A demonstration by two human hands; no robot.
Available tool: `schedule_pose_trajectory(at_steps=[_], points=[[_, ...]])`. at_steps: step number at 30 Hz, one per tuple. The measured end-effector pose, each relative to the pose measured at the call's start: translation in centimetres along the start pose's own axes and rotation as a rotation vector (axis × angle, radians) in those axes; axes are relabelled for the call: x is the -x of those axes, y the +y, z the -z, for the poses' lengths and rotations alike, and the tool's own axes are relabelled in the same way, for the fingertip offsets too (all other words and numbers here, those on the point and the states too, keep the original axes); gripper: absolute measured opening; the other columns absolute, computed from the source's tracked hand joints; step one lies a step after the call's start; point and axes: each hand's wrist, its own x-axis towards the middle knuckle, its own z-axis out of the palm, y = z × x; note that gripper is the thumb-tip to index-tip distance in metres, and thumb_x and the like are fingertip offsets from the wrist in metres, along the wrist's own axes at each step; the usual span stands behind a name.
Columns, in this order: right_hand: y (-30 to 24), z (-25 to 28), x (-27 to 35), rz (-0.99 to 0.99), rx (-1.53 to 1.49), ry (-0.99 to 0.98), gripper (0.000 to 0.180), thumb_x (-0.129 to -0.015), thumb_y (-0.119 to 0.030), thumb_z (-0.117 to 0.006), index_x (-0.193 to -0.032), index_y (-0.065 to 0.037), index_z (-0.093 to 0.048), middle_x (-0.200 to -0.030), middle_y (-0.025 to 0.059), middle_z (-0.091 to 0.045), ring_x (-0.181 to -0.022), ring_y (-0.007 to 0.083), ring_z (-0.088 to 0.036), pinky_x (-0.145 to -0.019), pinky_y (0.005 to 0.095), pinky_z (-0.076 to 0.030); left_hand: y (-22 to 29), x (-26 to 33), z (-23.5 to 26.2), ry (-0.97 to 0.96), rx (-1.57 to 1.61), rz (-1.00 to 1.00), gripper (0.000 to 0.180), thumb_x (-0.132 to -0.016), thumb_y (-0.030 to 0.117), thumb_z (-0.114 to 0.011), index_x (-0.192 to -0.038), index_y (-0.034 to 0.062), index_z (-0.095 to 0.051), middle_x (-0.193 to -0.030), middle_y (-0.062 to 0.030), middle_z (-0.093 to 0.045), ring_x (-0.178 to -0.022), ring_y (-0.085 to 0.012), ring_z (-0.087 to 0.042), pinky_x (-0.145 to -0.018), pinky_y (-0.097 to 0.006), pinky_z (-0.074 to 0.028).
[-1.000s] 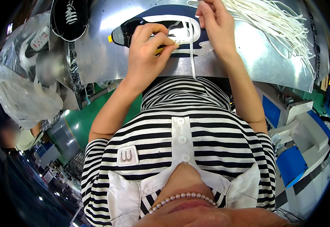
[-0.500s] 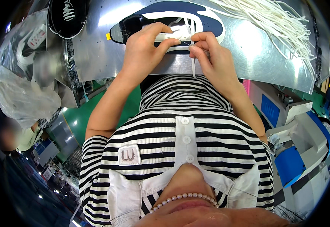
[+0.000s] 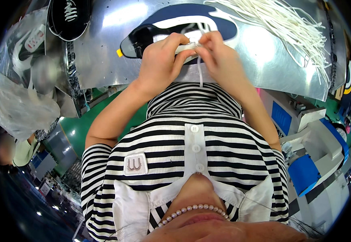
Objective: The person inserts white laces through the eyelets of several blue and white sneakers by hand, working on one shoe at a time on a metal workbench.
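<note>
Shoe [image 3: 179, 18] in navy blue with white trim lies on a shiny metal tabletop [image 3: 103, 60], close to the edge nearest the wearer, seen from above through a round fisheye lens. Its toe points right; its dark opening and greyish heel lie to the left, where a small yellow tab [image 3: 119, 53] sticks out.

Two bare hands meet at the near side of the shoe's lacing area. The left hand [image 3: 163, 59] has its thumb and forefinger drawn narrow, pinching the white eyelet edge. The right hand [image 3: 220, 58] comes in from the other side, thumb and forefinger close together beside a white lace [image 3: 201, 72]; motion blur hides whether they grip it. Part of the lace loops up over the shoe, and one strand hangs down past the fingertips toward the wearer.

On the right part of the tabletop, a thick bundle of loose white laces [image 3: 276, 28] fans out toward the near edge. At the upper left is a black shoe [image 3: 68, 18] with thin white lacing. Farther left sits a clear plastic bag [image 3: 22, 107], and below it another person in pale green [image 3: 24, 153] shows near the rim.

The wearer has on a black-and-white striped shirt [image 3: 159, 137] and a pearl necklace [image 3: 195, 207]. At lower right stands a grey-and-blue machine [image 3: 304, 173].
</note>
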Motion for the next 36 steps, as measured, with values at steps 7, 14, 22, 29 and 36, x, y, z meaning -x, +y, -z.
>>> schedule_pose_trajectory(at_steps=[7,14,22,29,36], points=[[-2.7,4.2,-0.9,0.186,-0.064,-0.048,0.011,-0.089,-0.018,-0.066,-0.096,-0.009,-0.066,-0.075,0.0096,-0.068,-0.067,0.0266,-0.067,-0.061,0.0345,-0.051,-0.6,0.3,-1.0,0.135,-0.016,-0.337,0.017,-0.076,0.010,-0.076,-0.085,0.0070,-0.062,-0.074,-0.0052,-0.062,-0.063,-0.0238,-0.059,-0.057,-0.034,-0.046],[-2.2,3.0,-3.6,0.128,0.213,-0.374,0.017,-0.091,-0.017,-0.062,-0.104,-0.008,-0.068,-0.075,0.0092,-0.069,-0.070,0.0239,-0.065,-0.064,0.0349,-0.050,-1.4,1.3,0.2,0.150,-0.071,-0.440,0.017,-0.074,0.009,-0.075,-0.083,0.0065,-0.061,-0.074,-0.0042,-0.060,-0.065,-0.0214,-0.059,-0.058,-0.031,-0.045],[-0.7,2.2,-2.9,0.106,-0.196,-0.273,0.021,-0.089,-0.009,-0.069,-0.109,-0.003,-0.069,-0.091,0.0002,-0.070,-0.078,0.0069,-0.061,-0.067,0.0240,-0.050,-1.4,1.0,0.5,0.008,0.037,-0.384,0.025,-0.075,0.006,-0.080,-0.090,0.0047,-0.061,-0.078,-0.0094,-0.065,-0.066,-0.0269,-0.060,-0.059,-0.035,-0.048],[0.9,11.0,-6.5,0.103,-0.833,0.228,0.012,-0.090,-0.007,-0.069,-0.101,-0.005,-0.071,-0.087,-0.0019,-0.067,-0.070,0.0010,-0.050,-0.062,0.0219,-0.042,-1.0,0.8,1.4,-0.104,0.082,-0.236,0.031,-0.080,0.010,-0.078,-0.101,0.0021,-0.057,-0.081,-0.0108,-0.067,-0.072,-0.0300,-0.065,-0.066,-0.035,-0.052],[-1.2,1.0,-3.8,-0.071,-0.527,-0.077,0.012,-0.089,-0.011,-0.070,-0.097,-0.003,-0.070,-0.083,-0.0038,-0.064,-0.075,0.0026,-0.053,-0.070,0.0210,-0.044,0.2,-0.4,1.3,-0.023,0.376,0.402,0.047,-0.092,0.023,-0.069,-0.128,0.0006,-0.048,-0.091,-0.0138,-0.070,-0.080,-0.0256,-0.069,-0.071,-0.033,-0.053]])
